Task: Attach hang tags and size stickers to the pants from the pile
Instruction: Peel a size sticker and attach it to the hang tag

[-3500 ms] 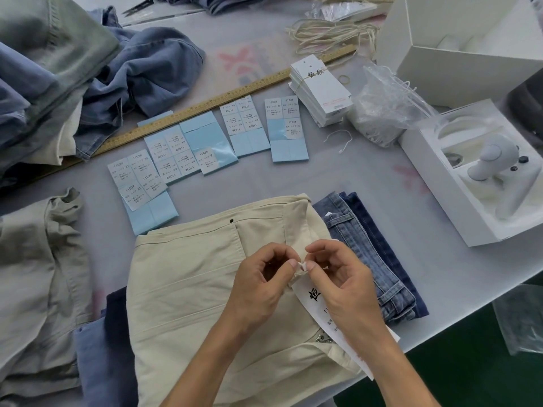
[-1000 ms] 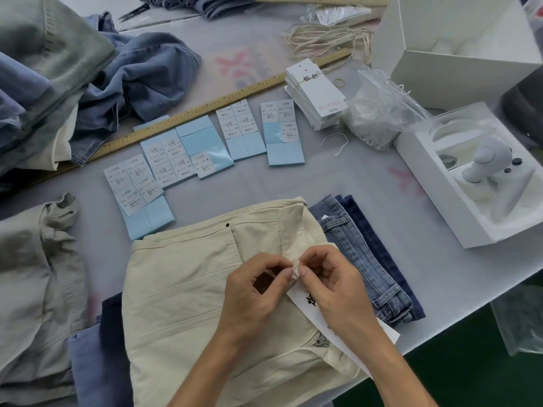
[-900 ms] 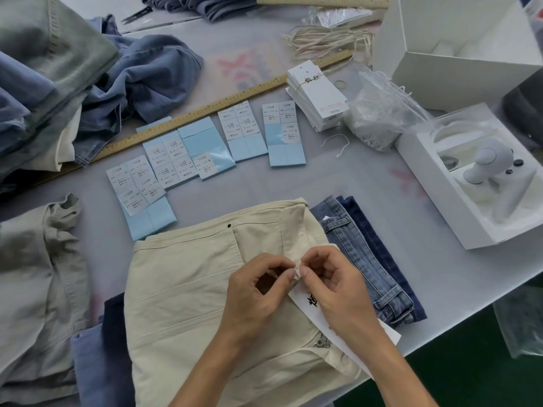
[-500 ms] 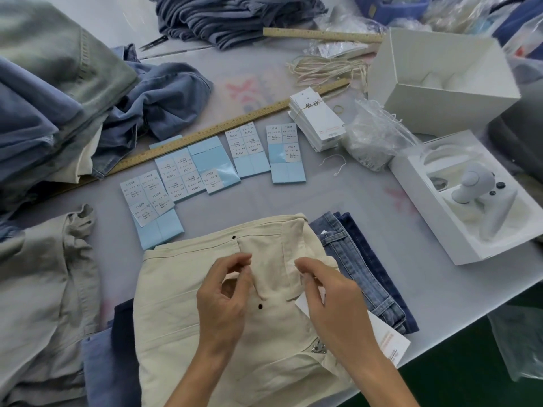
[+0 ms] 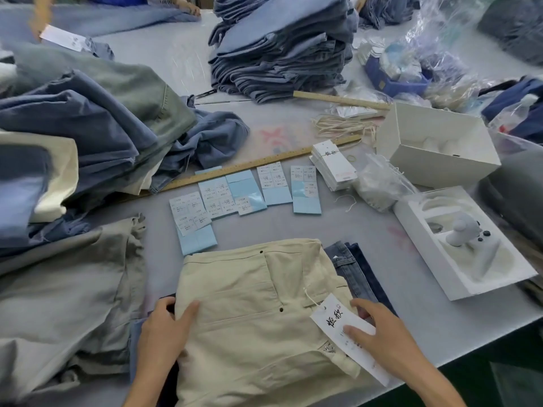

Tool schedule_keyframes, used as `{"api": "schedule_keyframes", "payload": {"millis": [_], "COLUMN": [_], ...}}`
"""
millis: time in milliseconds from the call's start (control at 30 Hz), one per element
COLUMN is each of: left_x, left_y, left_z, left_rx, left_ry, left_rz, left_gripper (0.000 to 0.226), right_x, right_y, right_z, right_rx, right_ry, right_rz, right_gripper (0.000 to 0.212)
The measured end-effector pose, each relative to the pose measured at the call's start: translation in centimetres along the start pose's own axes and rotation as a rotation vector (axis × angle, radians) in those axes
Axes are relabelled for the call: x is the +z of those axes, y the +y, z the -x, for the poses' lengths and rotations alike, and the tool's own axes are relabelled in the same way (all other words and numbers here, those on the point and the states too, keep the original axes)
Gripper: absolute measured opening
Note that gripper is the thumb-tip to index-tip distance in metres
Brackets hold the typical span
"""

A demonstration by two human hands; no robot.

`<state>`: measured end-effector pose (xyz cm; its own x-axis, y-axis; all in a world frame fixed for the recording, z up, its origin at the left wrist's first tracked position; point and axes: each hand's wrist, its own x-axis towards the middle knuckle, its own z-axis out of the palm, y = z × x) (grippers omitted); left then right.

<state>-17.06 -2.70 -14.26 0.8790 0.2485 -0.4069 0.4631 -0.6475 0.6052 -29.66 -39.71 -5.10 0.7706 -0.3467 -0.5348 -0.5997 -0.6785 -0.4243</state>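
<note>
A folded pair of cream pants [image 5: 252,312] lay on the near edge of the grey surface [image 5: 411,304], directly in front of the person. A white hang tag [image 5: 332,318] rested on the pants' right side, joined to the cloth by a thin white string [image 5: 310,296].

The left hand [image 5: 164,333] gripped the left edge of the pants, thumb on top and fingers tucked under the fold. The right hand [image 5: 379,330] lay on the right edge, its thumb pressing the tag and its fingers reaching over the side; whether they curled beneath the cloth was hard to tell.

Dark blue jeans [image 5: 358,268] showed just beside and partly under the cream pair on the right. Beyond the pants sat light blue sticker sheets [image 5: 245,192] carrying white size stickers, with a long wooden ruler [image 5: 255,165] behind them. A stack of white hang tags [image 5: 333,165] stood to the right of the sheets, near a clear bag [image 5: 379,183] and a loose bundle of cord [image 5: 343,127].

A loose pile of pants [image 5: 88,136] filled the left side, and a neat stack of folded jeans [image 5: 279,45] stood at the far middle. Two open white boxes [image 5: 437,145] sat at the right.
</note>
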Motion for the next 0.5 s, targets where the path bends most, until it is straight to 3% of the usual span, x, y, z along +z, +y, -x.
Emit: {"api": "schedule_keyframes", "payload": {"millis": [100, 267, 367, 500], "left_x": [-0.6, -0.4, 0.0, -0.2], "left_y": [0.0, 0.3, 0.3, 0.8], "left_z": [-1.2, -0.5, 1.8, 4.5], "left_rx": [-0.016, -0.024, 0.013, 0.097], "left_ry": [-0.122, -0.164, -0.159, 0.01], "left_rz": [-0.037, 0.143, 0.11, 0.209], "left_gripper": [0.055, 0.068, 0.048, 0.034], "right_x": [0.2, 0.3, 0.3, -0.6], "right_y": [-0.9, -2.3, -2.7, -3.4], "right_z": [-0.8, -2.4, -3.1, -4.0], "right_rx": [0.003, 0.091, 0.087, 0.016], "right_ry": [0.04, -0.091, -0.093, -0.1], "right_rz": [-0.135, -0.356, -0.392, -0.485], "right_gripper": [0.061, 0.059, 0.062, 0.064]}}
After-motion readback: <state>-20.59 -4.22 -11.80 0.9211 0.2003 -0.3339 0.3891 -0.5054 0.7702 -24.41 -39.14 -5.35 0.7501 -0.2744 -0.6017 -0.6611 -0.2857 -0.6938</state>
